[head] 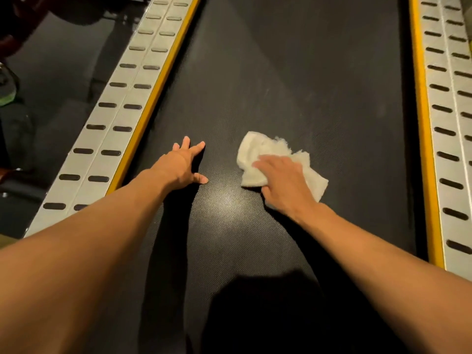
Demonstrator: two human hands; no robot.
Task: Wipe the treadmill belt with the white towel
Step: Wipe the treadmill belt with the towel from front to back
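The black textured treadmill belt [293, 72] fills the middle of the view and runs away from me. A crumpled white towel [258, 152] lies on it right of centre. My right hand [283, 180] presses down on the towel, fingers curled over its near part. My left hand [182, 164] rests flat on the bare belt to the left of the towel, fingers spread, holding nothing. Both forearms reach in from the bottom corners.
Yellow strips edge the belt on the left [158, 80] and right [421, 123]. Outside them run grey side rails with dark oval slots, left [115, 118] and right [452, 111]. Dark floor [56, 80] lies beyond the left rail.
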